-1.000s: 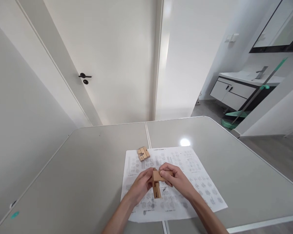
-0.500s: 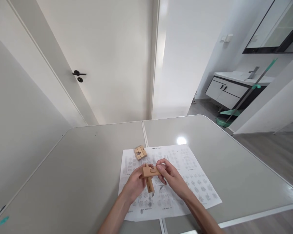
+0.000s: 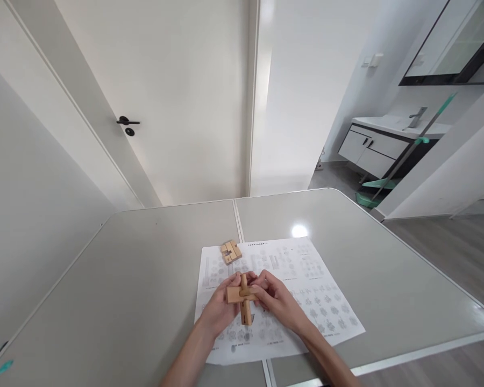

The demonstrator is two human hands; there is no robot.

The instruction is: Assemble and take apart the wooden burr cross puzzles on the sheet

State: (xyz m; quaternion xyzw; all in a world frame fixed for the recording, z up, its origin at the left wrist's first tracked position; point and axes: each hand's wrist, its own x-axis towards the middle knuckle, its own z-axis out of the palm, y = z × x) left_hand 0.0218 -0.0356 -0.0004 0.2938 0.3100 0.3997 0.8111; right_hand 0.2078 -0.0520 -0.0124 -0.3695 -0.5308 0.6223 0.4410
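Observation:
Several light wooden pieces (image 3: 246,313) form a cross shape between my two hands, above a printed white sheet. My left hand (image 3: 220,305) is closed on the left side of the cross, fingers behind it. From the right, my right hand (image 3: 280,302) pinches the cross near its middle, with the thumb on the front. One bar points down toward me, another lies sideways, and a short end stands up at the top. A small flat group of wooden pieces (image 3: 231,251) rests at the sheet's upper left edge.
The printed sheet (image 3: 326,322) lies on a grey table (image 3: 145,279) with a pale seam down its middle. Beyond the table are a white door (image 3: 185,107) and a wall. At the right stand a sink cabinet (image 3: 371,148) and a green dustpan (image 3: 367,200).
The held wooden pieces have been turned, and an upright piece now shows at the front of the crossing. My right thumb has moved left and down onto the crossing. The view has shifted slightly.

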